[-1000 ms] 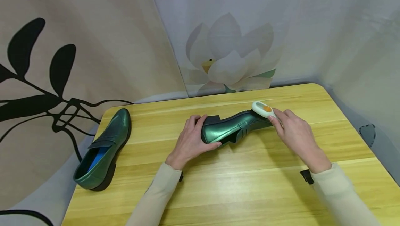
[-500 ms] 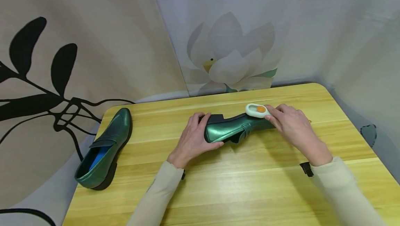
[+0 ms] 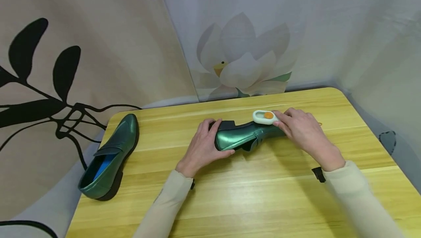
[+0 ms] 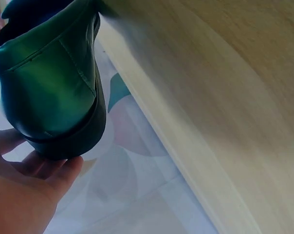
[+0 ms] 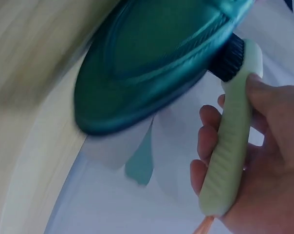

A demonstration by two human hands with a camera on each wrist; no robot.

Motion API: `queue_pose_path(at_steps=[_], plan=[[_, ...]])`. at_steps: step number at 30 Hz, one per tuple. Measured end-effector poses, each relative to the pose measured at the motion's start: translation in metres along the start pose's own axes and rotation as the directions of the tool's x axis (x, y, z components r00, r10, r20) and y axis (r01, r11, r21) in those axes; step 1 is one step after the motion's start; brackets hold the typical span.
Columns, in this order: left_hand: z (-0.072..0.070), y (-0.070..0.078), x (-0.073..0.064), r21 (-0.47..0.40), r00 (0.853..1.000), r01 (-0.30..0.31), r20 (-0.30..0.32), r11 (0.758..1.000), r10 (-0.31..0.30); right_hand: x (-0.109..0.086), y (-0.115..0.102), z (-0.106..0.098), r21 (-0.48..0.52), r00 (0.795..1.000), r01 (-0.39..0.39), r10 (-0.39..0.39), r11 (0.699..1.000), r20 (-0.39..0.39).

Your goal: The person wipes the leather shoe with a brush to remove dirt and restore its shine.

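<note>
A shiny green loafer (image 3: 235, 136) lies tipped on its side over the table, its black sole facing away from me. My left hand (image 3: 203, 146) grips it round the heel, thumb on the near side and fingers over the back. The left wrist view shows the loafer's heel (image 4: 49, 97) with fingers under it. My right hand (image 3: 304, 130) holds a pale brush (image 3: 263, 117) with an orange button by its handle. In the right wrist view the brush's dark bristles (image 5: 229, 57) meet the sole edge near the forefoot, beyond the rounded toe (image 5: 103, 107).
A second green loafer (image 3: 113, 159) with a blue insole stands upright at the left edge of the wooden table (image 3: 256, 201). Behind the table hangs a pale curtain (image 3: 131, 40) with printed flowers and dark leaves.
My right hand has slid the brush leftward along the sole, from near the toe toward the middle. The held loafer shifted slightly right at first, then stayed; my left hand keeps its grip.
</note>
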State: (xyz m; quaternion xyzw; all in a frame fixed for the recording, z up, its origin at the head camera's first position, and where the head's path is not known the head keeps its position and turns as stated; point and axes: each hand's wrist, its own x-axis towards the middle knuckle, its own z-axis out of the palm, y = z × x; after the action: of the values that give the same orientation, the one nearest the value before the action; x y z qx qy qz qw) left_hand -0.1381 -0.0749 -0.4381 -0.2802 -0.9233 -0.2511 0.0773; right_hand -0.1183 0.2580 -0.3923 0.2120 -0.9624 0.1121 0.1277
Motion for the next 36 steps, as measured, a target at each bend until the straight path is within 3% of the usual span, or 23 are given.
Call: queue_pose_path(at_steps=[3, 11, 22, 31, 36], plan=[[0.0, 0.001, 0.0, 0.004, 1.0, -0.007, 0.006, 1.0, 0.007, 0.006, -0.008, 0.003, -0.01, 0.999, 0.03, -0.03, 0.999, 0.013], [0.0, 0.003, -0.002, 0.004, 1.0, 0.004, 0.012, 1.0, -0.004, -0.001, 0.003, -0.01, -0.008, 0.995, -0.043, 0.044, 0.999, 0.087], [-0.001, 0.009, 0.003, 0.009, 1.0, -0.016, 0.001, 1.0, 0.016, 0.012, -0.019, 0.008, 0.001, 0.998, 0.004, -0.004, 1.0, 0.056], [0.001, 0.002, -0.002, 0.0, 1.0, 0.01, 0.003, 1.0, -0.01, 0.0, -0.001, -0.003, 0.002, 0.998, -0.049, 0.049, 0.999, 0.026], [-0.001, 0.006, 0.0, 0.011, 1.0, -0.013, -0.018, 1.0, 0.013, 0.005, -0.019, 0.01, 0.008, 1.0, 0.004, -0.004, 1.0, -0.01]])
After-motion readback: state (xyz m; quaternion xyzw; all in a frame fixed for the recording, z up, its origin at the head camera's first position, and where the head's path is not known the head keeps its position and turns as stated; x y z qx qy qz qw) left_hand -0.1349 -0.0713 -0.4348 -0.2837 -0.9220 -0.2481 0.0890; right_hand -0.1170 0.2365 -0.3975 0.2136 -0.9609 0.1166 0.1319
